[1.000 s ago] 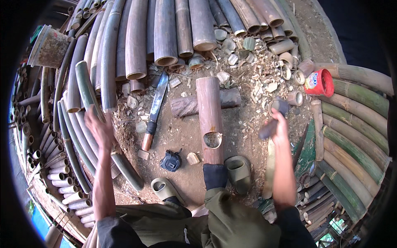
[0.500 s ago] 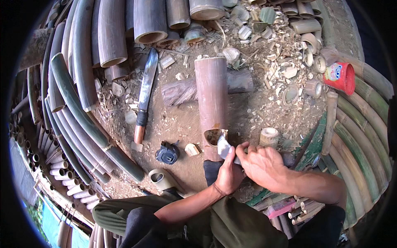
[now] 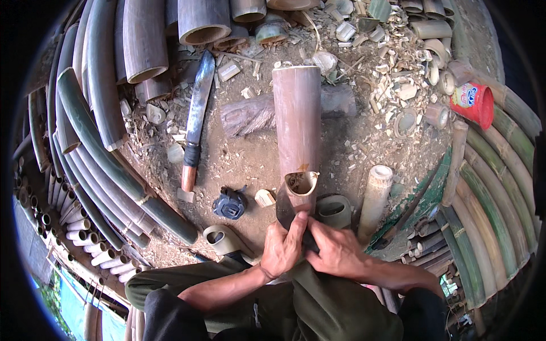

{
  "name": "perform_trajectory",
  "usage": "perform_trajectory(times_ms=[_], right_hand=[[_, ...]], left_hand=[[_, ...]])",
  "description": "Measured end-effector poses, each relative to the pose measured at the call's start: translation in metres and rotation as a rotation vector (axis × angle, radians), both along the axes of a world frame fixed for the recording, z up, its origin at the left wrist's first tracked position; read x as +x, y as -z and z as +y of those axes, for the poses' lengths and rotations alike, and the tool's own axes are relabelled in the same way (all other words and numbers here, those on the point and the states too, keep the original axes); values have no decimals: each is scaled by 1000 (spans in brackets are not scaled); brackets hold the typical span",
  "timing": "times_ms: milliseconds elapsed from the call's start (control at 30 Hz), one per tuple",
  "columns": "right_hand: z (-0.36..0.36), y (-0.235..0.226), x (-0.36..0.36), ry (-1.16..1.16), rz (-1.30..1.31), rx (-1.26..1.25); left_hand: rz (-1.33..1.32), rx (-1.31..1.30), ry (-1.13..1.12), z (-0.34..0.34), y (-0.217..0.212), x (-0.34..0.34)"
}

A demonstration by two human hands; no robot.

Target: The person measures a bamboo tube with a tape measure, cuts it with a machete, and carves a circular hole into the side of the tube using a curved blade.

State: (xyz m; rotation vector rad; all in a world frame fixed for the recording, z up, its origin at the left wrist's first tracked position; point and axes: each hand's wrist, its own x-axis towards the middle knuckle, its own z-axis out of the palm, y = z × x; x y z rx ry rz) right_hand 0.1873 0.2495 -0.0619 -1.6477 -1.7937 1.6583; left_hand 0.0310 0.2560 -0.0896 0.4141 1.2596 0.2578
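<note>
One notched bamboo section lies at frame centre, its lower end at the curled fingers of left hand and right hand, hold undeterminable, with ground stretching leftward to a machete.

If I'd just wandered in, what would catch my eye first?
Probably the bamboo tube in the middle, lying across a log, with a hole near its lower end and the left hand and right hand close together just below. A long knife lies to its left, and a bright red tub stands out at far right.
</note>
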Motion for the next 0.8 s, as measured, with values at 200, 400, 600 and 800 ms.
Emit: perform_trajectory(times_ms=[200, 400, 600, 800], right_hand=[[69, -30, 31, -767, -502, -73], [49, -10, 21, -478, -310, -263], [-6, 18, -25, 22, -150, -414], [-37, 39, -64, 361, -22, -309]], left_hand=[[-634, -646, -605, -22, 28, 50], [-197, -396, -268, -11, 24, 25], [75, 248, 379, -14, 51, -21], [293, 532, 717, 14, 46, -37]])
